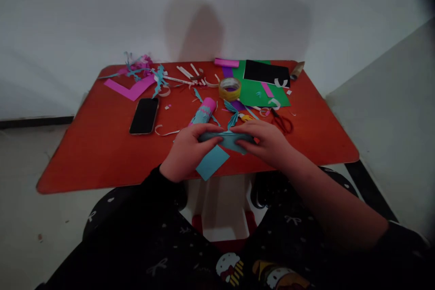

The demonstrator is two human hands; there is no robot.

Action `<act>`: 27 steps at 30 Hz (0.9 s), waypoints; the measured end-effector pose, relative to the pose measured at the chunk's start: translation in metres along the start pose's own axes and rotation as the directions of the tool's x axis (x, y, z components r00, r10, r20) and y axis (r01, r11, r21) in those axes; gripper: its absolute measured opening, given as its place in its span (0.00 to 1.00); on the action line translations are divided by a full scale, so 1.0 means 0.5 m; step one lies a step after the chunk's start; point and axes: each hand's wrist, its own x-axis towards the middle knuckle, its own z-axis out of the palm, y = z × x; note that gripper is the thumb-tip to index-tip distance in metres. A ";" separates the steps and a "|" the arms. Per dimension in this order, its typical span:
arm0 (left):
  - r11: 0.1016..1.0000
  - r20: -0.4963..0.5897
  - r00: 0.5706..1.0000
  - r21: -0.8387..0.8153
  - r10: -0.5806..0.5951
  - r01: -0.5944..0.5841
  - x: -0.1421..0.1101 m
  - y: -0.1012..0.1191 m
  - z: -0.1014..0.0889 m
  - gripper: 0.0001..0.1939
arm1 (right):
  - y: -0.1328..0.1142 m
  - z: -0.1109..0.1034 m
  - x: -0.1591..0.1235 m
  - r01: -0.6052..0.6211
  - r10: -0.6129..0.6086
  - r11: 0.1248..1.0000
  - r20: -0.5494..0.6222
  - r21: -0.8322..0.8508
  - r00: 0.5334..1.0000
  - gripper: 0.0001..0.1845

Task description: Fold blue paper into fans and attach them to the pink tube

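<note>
A piece of blue paper [233, 142] is stretched between my two hands above the table's front part. My left hand [192, 145] pinches its left end between thumb and fingers. At its other end my right hand [267, 140] grips it the same way. Below lies a flat blue paper piece [213, 162] by the table's front edge. Just behind my hands rests a pink and blue paper roll [204, 111], partly hidden by my left hand. A pleated blue paper piece [233, 113] lies behind the held paper.
On the red table [91, 145] lie a phone [144, 116], a tape roll [230, 89], red-handled scissors [282, 122], green paper [244, 77], a black flat rectangle [267, 73], pink paper [131, 88] and several paper scraps. A wall [118, 13] stands behind.
</note>
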 end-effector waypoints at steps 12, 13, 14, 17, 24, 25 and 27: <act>0.998 0.051 0.999 0.065 0.009 -0.012 -0.002 0.007 0.008 0.09 | 0.010 0.006 0.000 -0.019 0.017 0.999 0.061 0.026 0.998 0.10; 0.997 0.052 0.998 0.074 0.030 -0.033 -0.002 0.007 0.008 0.09 | 0.011 0.007 0.000 -0.032 0.030 0.999 0.064 0.035 0.998 0.09; 0.995 0.054 0.997 0.088 0.048 -0.053 -0.002 0.006 0.008 0.09 | 0.011 0.008 0.001 -0.047 0.044 0.998 0.065 0.046 0.997 0.09; 0.985 0.064 0.994 0.145 0.084 -0.093 -0.003 0.006 0.009 0.09 | 0.010 0.008 0.004 -0.103 0.097 0.990 0.067 0.092 0.993 0.08; 0.975 0.071 0.991 0.183 0.118 -0.129 -0.003 0.008 0.008 0.08 | 0.004 0.011 0.007 -0.207 0.196 0.959 0.075 0.195 0.978 0.06; 0.974 0.063 0.990 0.182 0.124 -0.133 -0.004 0.008 0.009 0.08 | 0.003 0.013 0.007 -0.216 0.207 0.956 0.069 0.198 0.976 0.06; 0.975 0.044 0.990 0.173 0.132 -0.138 -0.004 0.008 0.011 0.08 | 0.002 0.017 0.007 -0.225 0.221 0.954 0.042 0.199 0.974 0.06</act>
